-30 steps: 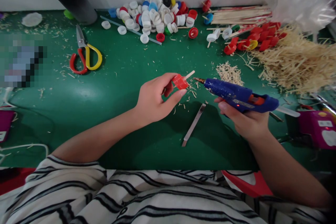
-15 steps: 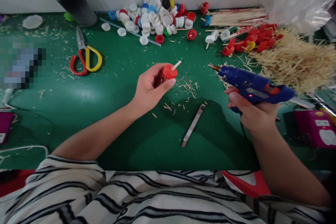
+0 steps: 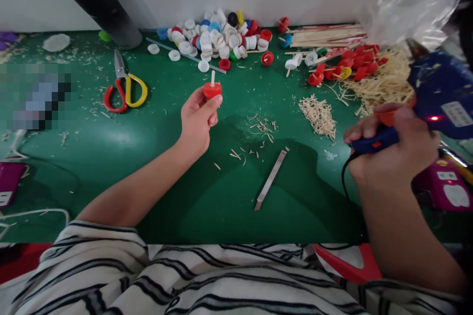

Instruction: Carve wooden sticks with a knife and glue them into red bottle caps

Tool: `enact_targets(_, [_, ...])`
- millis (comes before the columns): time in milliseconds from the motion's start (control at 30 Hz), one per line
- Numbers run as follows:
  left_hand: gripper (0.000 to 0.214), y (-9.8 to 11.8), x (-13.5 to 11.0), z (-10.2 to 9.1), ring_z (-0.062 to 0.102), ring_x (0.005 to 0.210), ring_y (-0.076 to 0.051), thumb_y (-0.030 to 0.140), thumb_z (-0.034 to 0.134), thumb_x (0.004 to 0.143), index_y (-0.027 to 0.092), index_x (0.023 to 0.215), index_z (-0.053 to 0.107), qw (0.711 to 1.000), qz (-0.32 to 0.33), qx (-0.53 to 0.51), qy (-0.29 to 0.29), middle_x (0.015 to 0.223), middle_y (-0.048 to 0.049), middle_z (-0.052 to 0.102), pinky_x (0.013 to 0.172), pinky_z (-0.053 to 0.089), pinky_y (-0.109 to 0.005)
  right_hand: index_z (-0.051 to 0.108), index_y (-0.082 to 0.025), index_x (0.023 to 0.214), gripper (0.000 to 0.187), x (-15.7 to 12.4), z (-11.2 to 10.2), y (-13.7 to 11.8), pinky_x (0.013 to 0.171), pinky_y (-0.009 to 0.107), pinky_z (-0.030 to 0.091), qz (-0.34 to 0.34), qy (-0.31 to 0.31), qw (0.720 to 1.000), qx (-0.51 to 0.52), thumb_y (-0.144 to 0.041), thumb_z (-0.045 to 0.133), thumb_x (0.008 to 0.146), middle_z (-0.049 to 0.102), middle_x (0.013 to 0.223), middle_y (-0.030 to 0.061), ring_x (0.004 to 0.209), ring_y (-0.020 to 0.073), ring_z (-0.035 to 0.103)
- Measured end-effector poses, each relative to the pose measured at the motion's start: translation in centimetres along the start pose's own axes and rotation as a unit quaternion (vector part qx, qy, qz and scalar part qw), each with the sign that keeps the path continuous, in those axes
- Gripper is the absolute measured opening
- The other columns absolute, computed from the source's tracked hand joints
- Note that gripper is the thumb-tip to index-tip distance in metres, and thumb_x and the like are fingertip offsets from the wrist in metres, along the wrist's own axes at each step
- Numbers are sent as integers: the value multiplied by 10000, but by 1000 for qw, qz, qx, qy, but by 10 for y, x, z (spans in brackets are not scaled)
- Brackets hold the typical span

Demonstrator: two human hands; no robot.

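View: we look down from the person's head onto a green bench (image 3: pixel 166 172), with a striped shirt (image 3: pixel 185 280) along the bottom edge.
Left hand: we see the left hand (image 3: pixel 197 118) over the middle of the bench, fingers curled in, thumb and fingertips pinching a red cap (image 3: pixel 212 90).
Cap: it sits level on top of the fingertips, and a short stick (image 3: pixel 213 77) stands upright from its centre. We find it just in front of the cap pile and to the right of the scissors.
Right hand: we see the right hand (image 3: pixel 391 152) near the right edge, closed tight round the grip of a blue glue gun (image 3: pixel 443 88), with one finger on the orange trigger.
Glue gun: it is held up close to the camera and is blurred. Its nozzle points up and away, a red light glows on its side, and a black cord hangs from the grip. It is well apart from the cap.
Back of bench: we see a cap pile (image 3: pixel 218 39) of white, red and blue caps, a bundle of sticks (image 3: pixel 328 34), and a row of red caps already fitted with sticks.
Left of bench: red and yellow scissors (image 3: pixel 125 89) lie shut beside a black tube (image 3: pixel 99 5).
Centre of bench: a thin metal strip (image 3: pixel 270 179) lies slantwise between the two hands, with loose shavings (image 3: pixel 320 115) beyond it.
Right corner: a clear bag (image 3: pixel 417 0) hangs over a larger straw heap.
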State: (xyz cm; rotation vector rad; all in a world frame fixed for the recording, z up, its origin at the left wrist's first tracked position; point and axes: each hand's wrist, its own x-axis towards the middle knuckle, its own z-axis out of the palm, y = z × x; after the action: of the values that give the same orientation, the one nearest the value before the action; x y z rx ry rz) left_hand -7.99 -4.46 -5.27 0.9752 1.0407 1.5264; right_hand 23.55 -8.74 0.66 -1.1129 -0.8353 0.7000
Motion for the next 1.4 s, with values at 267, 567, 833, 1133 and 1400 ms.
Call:
enact_targets(267, [436,-7,-7,4,346,504,-28,560,917,777,287,1090,781,998,58,22,-28,760,29,545,446,271,-232,752,-233,663,90,-6,0,4,353,308,345,16,-59,997,42,-308,777,619,579,548,-28,397,128,453])
enact_targets(567, [387,-2,-28,8,456,596,-81,528,704,985,278,1262,810,970,163,70,-165,756,-8,604,523,399,-239,835,-217,774,106,-21,-6,14,413,324,433,37,-208,977,19,-320,841,747,661,644,13,450,134,526])
enact_targets(833, [327,4,-34,11,535,641,-87,367,564,1079,264,1343,728,915,283,189,-217,849,-14,675,580,469,-231,838,-256,770,60,-20,-4,11,417,325,432,38,-199,979,12,-309,824,746,673,655,-3,455,128,511])
enact_targets(1133, [153,12,-35,13,516,604,-73,285,611,1042,213,1099,734,895,264,334,-134,787,22,662,592,455,-225,838,-267,769,84,-22,-6,10,432,331,459,25,-192,981,12,-347,864,757,707,725,4,468,123,524])
enact_targets(1400, [142,13,-36,16,488,591,-79,293,754,917,215,826,677,897,262,344,-88,683,38,597,554,387,-234,797,-230,703,24,-12,-2,0,378,311,410,-14,-117,993,30,-241,793,682,691,684,0,430,119,511])
